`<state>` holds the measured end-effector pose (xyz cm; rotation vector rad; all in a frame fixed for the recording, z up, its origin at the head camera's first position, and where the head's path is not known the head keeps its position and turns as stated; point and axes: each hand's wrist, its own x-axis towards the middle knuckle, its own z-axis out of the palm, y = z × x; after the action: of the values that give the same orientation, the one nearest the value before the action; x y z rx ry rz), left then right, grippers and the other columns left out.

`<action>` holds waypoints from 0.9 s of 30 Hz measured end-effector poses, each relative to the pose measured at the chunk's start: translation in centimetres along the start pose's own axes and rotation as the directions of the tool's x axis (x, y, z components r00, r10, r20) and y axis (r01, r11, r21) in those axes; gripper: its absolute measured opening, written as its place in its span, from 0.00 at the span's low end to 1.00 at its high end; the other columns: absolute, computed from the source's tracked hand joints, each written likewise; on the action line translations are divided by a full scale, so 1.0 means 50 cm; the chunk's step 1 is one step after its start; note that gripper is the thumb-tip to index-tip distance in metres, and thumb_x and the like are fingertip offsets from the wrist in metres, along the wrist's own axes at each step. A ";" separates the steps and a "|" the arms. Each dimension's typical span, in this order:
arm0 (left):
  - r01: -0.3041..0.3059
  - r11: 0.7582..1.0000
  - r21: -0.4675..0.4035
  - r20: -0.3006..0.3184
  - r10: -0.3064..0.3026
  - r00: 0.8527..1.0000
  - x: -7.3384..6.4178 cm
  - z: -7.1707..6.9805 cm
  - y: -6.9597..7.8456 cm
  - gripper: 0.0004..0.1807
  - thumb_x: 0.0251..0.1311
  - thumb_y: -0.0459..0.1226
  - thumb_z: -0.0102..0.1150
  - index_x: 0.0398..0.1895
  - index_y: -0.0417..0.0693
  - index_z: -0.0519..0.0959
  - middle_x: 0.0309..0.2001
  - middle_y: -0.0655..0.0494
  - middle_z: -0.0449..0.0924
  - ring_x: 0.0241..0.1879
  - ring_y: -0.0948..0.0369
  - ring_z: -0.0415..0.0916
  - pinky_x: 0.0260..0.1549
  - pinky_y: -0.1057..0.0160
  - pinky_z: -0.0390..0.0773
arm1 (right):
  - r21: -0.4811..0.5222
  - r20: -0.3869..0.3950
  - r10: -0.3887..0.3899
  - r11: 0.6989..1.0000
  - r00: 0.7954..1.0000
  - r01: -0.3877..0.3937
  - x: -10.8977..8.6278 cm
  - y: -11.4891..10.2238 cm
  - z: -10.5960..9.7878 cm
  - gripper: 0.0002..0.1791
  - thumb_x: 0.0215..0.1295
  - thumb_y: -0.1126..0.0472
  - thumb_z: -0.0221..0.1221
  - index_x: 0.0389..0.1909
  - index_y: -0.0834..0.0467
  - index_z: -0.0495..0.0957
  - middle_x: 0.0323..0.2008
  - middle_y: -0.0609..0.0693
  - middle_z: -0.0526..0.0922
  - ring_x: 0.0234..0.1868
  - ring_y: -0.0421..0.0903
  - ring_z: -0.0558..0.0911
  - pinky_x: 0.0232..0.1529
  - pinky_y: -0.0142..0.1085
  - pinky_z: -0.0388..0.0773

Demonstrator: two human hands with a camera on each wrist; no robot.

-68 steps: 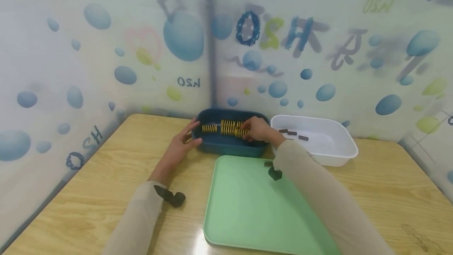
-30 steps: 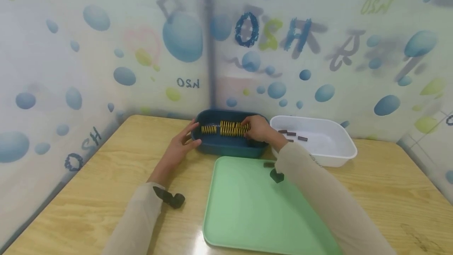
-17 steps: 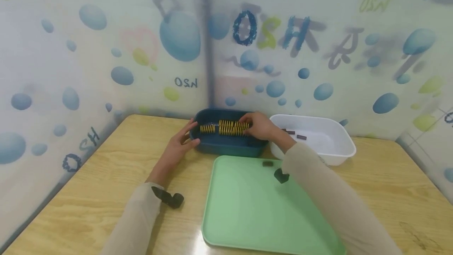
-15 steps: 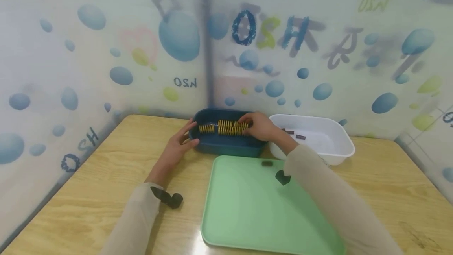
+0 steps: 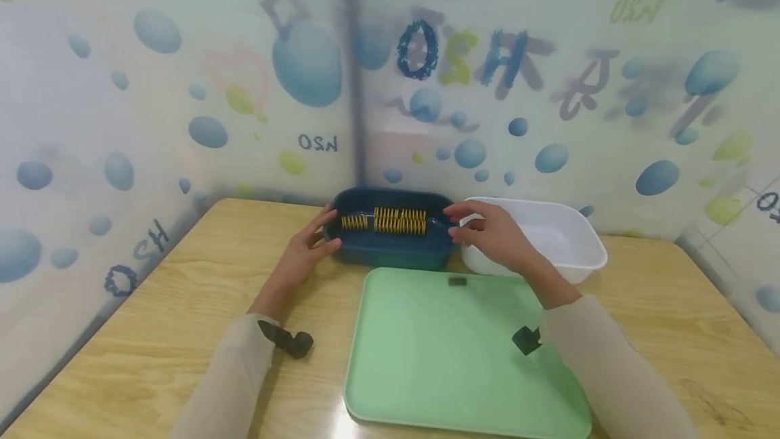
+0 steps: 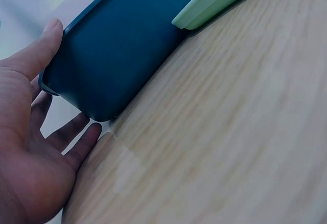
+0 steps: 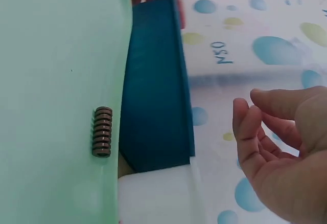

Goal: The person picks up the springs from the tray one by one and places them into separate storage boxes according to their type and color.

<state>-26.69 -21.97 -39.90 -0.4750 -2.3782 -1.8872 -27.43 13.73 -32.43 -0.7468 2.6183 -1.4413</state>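
Observation:
Yellow coil springs (image 5: 399, 221) lie packed in the dark blue bin (image 5: 396, 253), with a shorter yellow spring group (image 5: 355, 222) at its left. My left hand (image 5: 301, 256) rests against the bin's left end, thumb and fingers spread around the corner. In the left wrist view, the thumb touches the rim and the fingertips are low at the end wall (image 6: 102, 75). My right hand (image 5: 496, 234) hovers by the bin's right end, overlapping the white bin (image 5: 563, 267); its fingers are loosely bent and hold nothing. A brown spring (image 7: 102, 132) lies by the green tray's far edge.
The green tray (image 5: 463, 358) lies in front of both bins on the wooden table (image 5: 183, 303). A patterned wall (image 5: 390, 87) stands close behind the bins. My right hand hides part of the white bin's inside.
My right hand has left the yellow springs and moved right, out to the blue bin's right end. My left hand stays at the left end. The head view has shifted slightly.

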 end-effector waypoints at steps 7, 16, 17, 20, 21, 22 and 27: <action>0.000 1.000 0.009 -0.013 0.000 1.000 0.008 -0.001 -0.031 0.32 0.65 0.35 0.57 0.72 0.50 0.60 0.75 0.61 0.45 0.68 0.39 0.52 0.65 0.45 0.54 | 0.000 -0.048 0.028 1.000 0.998 -0.028 -0.047 0.006 -0.005 0.17 0.65 0.61 0.61 0.53 0.58 0.77 0.43 0.55 0.82 0.34 0.59 0.81 0.32 0.45 0.79; -0.006 1.000 0.000 -0.010 0.006 1.000 0.008 -0.003 -0.025 0.32 0.65 0.35 0.58 0.72 0.47 0.60 0.75 0.60 0.46 0.68 0.39 0.51 0.65 0.46 0.55 | -0.002 0.049 0.050 0.999 0.998 -0.049 -0.074 0.015 0.008 0.16 0.64 0.58 0.62 0.50 0.59 0.79 0.40 0.54 0.82 0.32 0.58 0.82 0.29 0.40 0.77; -0.006 1.000 0.003 -0.010 0.006 1.000 0.009 -0.003 -0.025 0.32 0.65 0.34 0.57 0.72 0.47 0.60 0.75 0.60 0.45 0.68 0.39 0.52 0.65 0.45 0.55 | -0.010 0.084 0.044 0.999 0.996 -0.043 -0.076 0.019 0.010 0.16 0.64 0.58 0.62 0.50 0.60 0.78 0.42 0.55 0.82 0.32 0.56 0.83 0.30 0.41 0.78; -0.016 1.000 0.015 -0.010 0.016 1.000 0.010 -0.003 -0.033 0.32 0.66 0.36 0.57 0.72 0.49 0.60 0.75 0.62 0.46 0.68 0.39 0.52 0.65 0.46 0.54 | -0.036 0.190 0.035 0.999 0.981 -0.029 -0.079 0.026 0.015 0.17 0.65 0.58 0.61 0.51 0.62 0.78 0.46 0.57 0.81 0.32 0.53 0.83 0.32 0.40 0.78; -0.016 1.000 0.012 -0.009 0.016 1.000 0.010 -0.003 -0.034 0.32 0.66 0.35 0.57 0.72 0.49 0.60 0.75 0.62 0.45 0.68 0.39 0.52 0.65 0.46 0.54 | -0.054 0.217 0.037 0.998 0.976 -0.026 -0.081 0.027 0.016 0.17 0.65 0.58 0.61 0.51 0.62 0.78 0.46 0.56 0.81 0.32 0.51 0.83 0.32 0.39 0.79; -0.017 1.000 0.008 -0.009 0.018 1.000 0.010 -0.003 -0.034 0.32 0.66 0.35 0.57 0.72 0.49 0.60 0.75 0.62 0.45 0.68 0.39 0.52 0.65 0.45 0.54 | -0.063 0.240 0.041 0.998 0.970 -0.026 -0.082 0.028 0.018 0.16 0.65 0.58 0.60 0.51 0.61 0.78 0.46 0.55 0.81 0.33 0.51 0.83 0.32 0.39 0.79; -0.002 1.000 0.001 -0.013 0.002 1.000 0.007 -0.001 -0.026 0.32 0.65 0.34 0.57 0.72 0.47 0.60 0.75 0.59 0.45 0.68 0.39 0.52 0.65 0.45 0.54 | -0.088 0.300 0.021 0.996 0.954 0.006 -0.088 0.046 0.023 0.15 0.66 0.64 0.59 0.53 0.60 0.77 0.48 0.53 0.81 0.33 0.47 0.83 0.31 0.37 0.79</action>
<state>-27.39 -22.22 -41.04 -0.4635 -2.3695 -1.8818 -24.13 15.80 -35.72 -0.8863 2.4584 -1.1125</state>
